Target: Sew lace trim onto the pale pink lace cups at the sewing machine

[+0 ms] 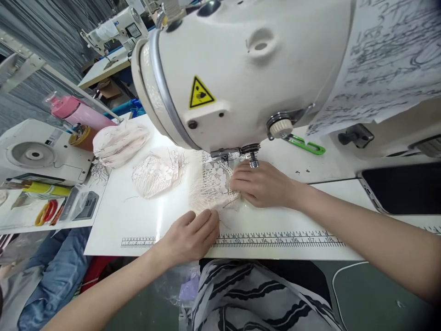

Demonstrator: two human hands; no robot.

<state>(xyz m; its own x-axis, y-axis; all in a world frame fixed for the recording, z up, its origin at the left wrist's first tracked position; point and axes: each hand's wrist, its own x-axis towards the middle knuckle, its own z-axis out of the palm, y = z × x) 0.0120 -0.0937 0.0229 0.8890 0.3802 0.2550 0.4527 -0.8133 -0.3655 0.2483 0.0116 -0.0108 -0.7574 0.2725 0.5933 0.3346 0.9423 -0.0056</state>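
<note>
A piece of white lace fabric [212, 184] lies on the sewing table [138, 220] under the presser foot [253, 158] of a white sewing machine [241, 69]. My right hand [263, 184] rests on the lace's right edge beside the foot, fingers curled and pressed down on it. My left hand [191, 236] lies flat near the table's front edge, fingertips pressing the lace's near corner.
Two more lace pieces [156, 174] [119, 145] lie at left. A pink bottle [77, 112], a bobbin winder [37, 154], scissors [46, 212] and a yellow tube [46, 189] stand further left. A dark phone [403, 188] lies at right, green tweezers [305, 145] behind.
</note>
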